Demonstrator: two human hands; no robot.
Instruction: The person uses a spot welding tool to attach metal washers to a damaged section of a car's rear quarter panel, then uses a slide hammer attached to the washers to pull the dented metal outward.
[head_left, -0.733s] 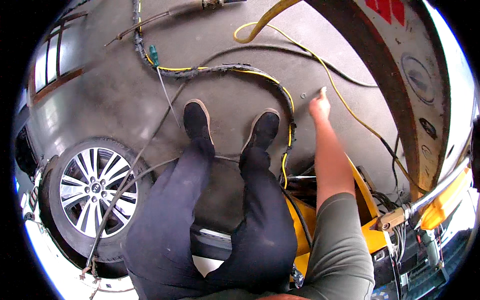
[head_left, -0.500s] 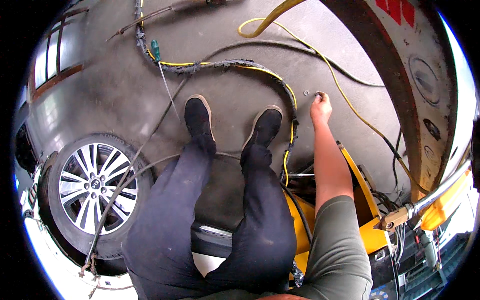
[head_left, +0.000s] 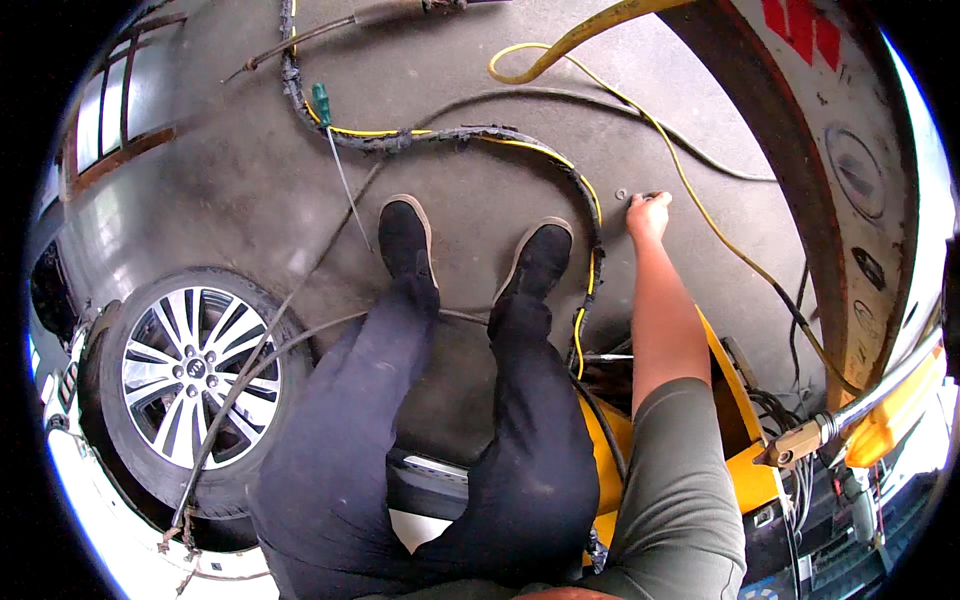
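Observation:
My right arm reaches forward over the grey floor, and my right hand (head_left: 649, 215) is down at floor level with its fingers closed in a pinch. Whatever small thing the fingertips hold is too small and covered to name. Just left of the fingers, a small ring-shaped washer (head_left: 620, 194) lies flat on the concrete. A thick black-wrapped cable bundle with a yellow line (head_left: 590, 215) runs along the floor to the left of the hand. Nowhere in the picture does my left hand show.
A long screwdriver with a green handle (head_left: 321, 105) lies beyond my left shoe (head_left: 405, 240). At left stands a car wheel (head_left: 200, 375) with a hose (head_left: 225, 400) across it. A curved metal arm (head_left: 800, 150) looms on the right, above a yellow machine frame (head_left: 735, 385).
The ring beneath my right fingertips is now hidden by the closed fingers. The whole view has shifted slightly, while the other washer stays on the floor.

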